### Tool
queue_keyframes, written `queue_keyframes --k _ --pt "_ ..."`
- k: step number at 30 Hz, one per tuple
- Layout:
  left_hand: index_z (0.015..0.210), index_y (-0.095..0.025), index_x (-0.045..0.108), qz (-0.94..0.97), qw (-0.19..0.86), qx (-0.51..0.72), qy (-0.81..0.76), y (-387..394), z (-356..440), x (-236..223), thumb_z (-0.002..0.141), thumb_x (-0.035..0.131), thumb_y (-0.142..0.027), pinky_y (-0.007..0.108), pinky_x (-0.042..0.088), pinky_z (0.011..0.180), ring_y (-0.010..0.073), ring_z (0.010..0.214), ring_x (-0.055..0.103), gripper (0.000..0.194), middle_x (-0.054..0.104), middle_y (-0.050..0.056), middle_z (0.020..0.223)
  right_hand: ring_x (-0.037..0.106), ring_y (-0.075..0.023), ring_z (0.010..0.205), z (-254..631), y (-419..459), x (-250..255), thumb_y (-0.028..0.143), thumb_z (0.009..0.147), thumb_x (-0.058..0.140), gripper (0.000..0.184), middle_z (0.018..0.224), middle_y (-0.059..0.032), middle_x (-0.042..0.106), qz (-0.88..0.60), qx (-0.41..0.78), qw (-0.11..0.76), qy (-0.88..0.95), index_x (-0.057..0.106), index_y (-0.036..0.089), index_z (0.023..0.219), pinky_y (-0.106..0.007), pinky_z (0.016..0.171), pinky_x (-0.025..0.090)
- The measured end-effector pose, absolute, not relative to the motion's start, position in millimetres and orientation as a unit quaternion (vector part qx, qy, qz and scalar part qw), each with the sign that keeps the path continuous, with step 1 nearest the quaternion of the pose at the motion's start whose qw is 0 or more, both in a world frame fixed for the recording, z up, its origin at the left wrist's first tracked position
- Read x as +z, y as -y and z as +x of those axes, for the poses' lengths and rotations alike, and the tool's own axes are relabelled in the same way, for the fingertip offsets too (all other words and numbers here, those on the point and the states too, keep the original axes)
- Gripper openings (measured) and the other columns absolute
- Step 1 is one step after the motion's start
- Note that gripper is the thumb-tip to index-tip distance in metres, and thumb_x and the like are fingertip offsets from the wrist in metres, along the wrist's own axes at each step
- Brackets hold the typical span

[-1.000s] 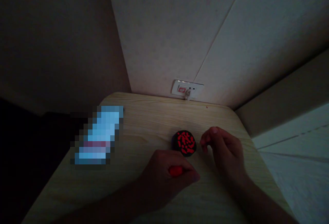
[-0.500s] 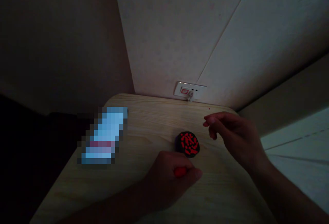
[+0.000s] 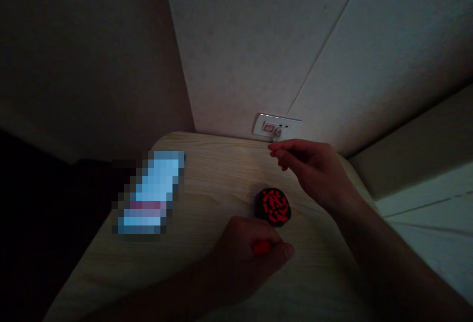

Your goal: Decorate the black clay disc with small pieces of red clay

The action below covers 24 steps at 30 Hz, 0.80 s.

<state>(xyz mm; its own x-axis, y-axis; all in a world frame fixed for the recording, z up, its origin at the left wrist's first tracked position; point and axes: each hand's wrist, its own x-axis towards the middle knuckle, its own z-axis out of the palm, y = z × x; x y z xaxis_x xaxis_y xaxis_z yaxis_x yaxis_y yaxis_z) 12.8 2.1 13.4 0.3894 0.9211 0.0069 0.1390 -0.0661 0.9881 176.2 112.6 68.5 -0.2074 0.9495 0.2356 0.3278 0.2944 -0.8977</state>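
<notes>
Left hand [image 3: 254, 258] curling closed around smooth red object [image 3: 261, 247]; right hand [image 3: 314, 169] hovering beyond black round red-patterned container [image 3: 275, 206], fingertips bunching, pinched thing unclear.

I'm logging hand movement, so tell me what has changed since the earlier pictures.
The right hand has moved forward from beside the black-and-red round object, then leftward, its fingertips now showing just below the wall socket. Whether it took or let go of anything is unclear. The left hand still grips the red item; the round object stays put on the table.
</notes>
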Motion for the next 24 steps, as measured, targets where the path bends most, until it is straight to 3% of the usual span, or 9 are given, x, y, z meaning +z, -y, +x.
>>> queue_keyframes --k 4,8,12,17,24 --pt "0.061 -0.015 0.066 0.645 0.534 0.347 -0.423 -2.4 12.0 12.2 0.089 0.067 -0.029 0.024 0.036 0.06 0.0101 0.059 0.051 0.032 0.054 -0.004 0.06 0.073 -0.0183 0.074 188.3 -112.6 72.7 0.033 0.079 0.081 0.016 0.088 -0.005 0.082 -0.487 0.37 0.375 0.696 0.083 0.021 0.089 -0.03 0.068 0.059" --pt "0.062 -0.015 0.067 0.652 0.526 0.346 -0.422 -2.1 12.5 11.0 0.09 0.066 -0.029 0.024 0.035 0.06 0.0096 0.058 0.051 0.032 0.053 -0.004 0.06 0.069 -0.0158 0.065 194.2 -113.9 75.2 0.038 0.077 0.083 0.019 0.078 -0.0034 0.08 -0.48 0.377 0.355 0.708 0.082 0.019 0.083 -0.028 0.062 0.055" --pt "0.061 -0.015 0.066 0.651 0.53 0.339 -0.424 -2.6 13.3 13.7 0.09 0.065 -0.028 0.025 0.034 0.059 0.0094 0.057 0.05 0.032 0.051 -0.004 0.059 0.057 -0.0107 0.054 193.3 -114.3 76.8 0.044 0.089 0.071 0.033 0.062 -0.0007 0.069 -0.472 0.376 0.31 0.735 0.075 0.015 0.073 -0.023 0.051 0.045" --pt "0.059 -0.015 0.065 0.646 0.533 0.345 -0.423 -3.0 14.1 16.3 0.089 0.066 -0.027 0.024 0.034 0.059 0.0092 0.057 0.049 0.032 0.051 -0.004 0.059 0.053 -0.0099 0.054 193.4 -112.7 76.5 0.044 0.097 0.058 0.039 0.061 -0.0007 0.065 -0.465 0.375 0.282 0.751 0.07 0.015 0.073 -0.022 0.05 0.042" --pt "0.061 -0.015 0.067 0.643 0.54 0.344 -0.421 -2.0 13.5 11.0 0.089 0.067 -0.026 0.022 0.036 0.06 0.0087 0.059 0.052 0.03 0.055 -0.004 0.06 0.063 -0.0142 0.064 197.5 -113.3 76.6 0.036 0.079 0.078 0.021 0.072 -0.0033 0.074 -0.472 0.393 0.285 0.736 0.076 0.015 0.079 -0.026 0.061 0.049"
